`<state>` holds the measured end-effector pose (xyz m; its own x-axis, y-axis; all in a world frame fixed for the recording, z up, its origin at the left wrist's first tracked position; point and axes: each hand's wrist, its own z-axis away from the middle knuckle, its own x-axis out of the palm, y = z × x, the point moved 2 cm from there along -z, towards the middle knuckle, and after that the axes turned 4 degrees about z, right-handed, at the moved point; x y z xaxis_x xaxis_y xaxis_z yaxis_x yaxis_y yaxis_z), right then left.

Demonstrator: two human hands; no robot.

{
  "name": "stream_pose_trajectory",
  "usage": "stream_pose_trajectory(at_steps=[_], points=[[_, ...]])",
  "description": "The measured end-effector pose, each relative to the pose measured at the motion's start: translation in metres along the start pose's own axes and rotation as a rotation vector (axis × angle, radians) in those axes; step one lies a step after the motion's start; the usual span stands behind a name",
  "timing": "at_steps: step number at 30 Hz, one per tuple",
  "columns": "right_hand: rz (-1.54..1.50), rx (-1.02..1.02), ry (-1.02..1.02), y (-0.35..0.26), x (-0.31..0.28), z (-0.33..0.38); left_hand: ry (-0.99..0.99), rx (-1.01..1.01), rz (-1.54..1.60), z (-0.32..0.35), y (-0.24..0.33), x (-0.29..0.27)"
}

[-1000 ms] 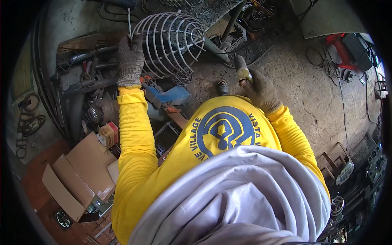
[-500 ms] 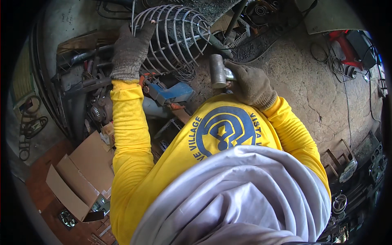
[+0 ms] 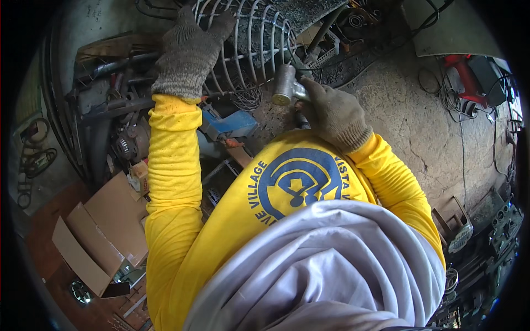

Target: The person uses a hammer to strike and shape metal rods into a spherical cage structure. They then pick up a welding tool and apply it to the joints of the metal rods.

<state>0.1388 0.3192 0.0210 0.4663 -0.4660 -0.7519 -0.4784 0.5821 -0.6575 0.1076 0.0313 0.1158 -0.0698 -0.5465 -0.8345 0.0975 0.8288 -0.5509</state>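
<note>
Here, the gloved left hand [image 3: 190, 52] clasped the domed grey wire cage [image 3: 251, 47] on the concrete floor [image 3: 408, 127]; the gloved right hand [image 3: 331, 113] gripped a steel-headed hammer [image 3: 284, 84], apparently mid-shaping, calling for a squarely aimed blow.

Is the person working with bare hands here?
No, both the left hand on the wire cage and the right hand gripping the hammer wear knitted work gloves.
</note>
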Motion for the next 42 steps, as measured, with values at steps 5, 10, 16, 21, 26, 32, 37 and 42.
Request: stream_pose_trajectory(at_steps=[5,10,16,21,26,32,37,42], points=[[-0.022,-0.284,0.224,-0.018,-0.031,0.015,-0.097,-0.033,0.0,-0.004,-0.004,-0.002],[-0.088,-0.021,0.015,0.001,-0.012,-0.008,-0.209,-0.594,0.558,-0.021,0.013,-0.043],[-0.044,-0.183,0.246,-0.006,-0.019,0.008,-0.161,-0.379,0.368,-0.022,0.003,-0.033],[-0.045,-0.312,0.256,-0.025,-0.04,0.009,-0.06,-0.195,0.154,-0.016,-0.008,0.008],[0.068,-0.079,-0.102,0.003,-0.006,-0.018,-0.01,-0.109,0.128,-0.021,-0.002,0.003],[-0.088,-0.162,0.083,-0.019,-0.03,0.001,-0.123,-0.542,0.503,-0.006,-0.008,-0.017],[-0.059,-0.384,0.253,-0.027,-0.038,0.006,-0.061,-0.387,0.555,-0.016,-0.006,0.0],[0.074,-0.043,-0.039,0.002,0.004,-0.008,-0.01,-0.502,0.742,-0.018,0.004,-0.023]])
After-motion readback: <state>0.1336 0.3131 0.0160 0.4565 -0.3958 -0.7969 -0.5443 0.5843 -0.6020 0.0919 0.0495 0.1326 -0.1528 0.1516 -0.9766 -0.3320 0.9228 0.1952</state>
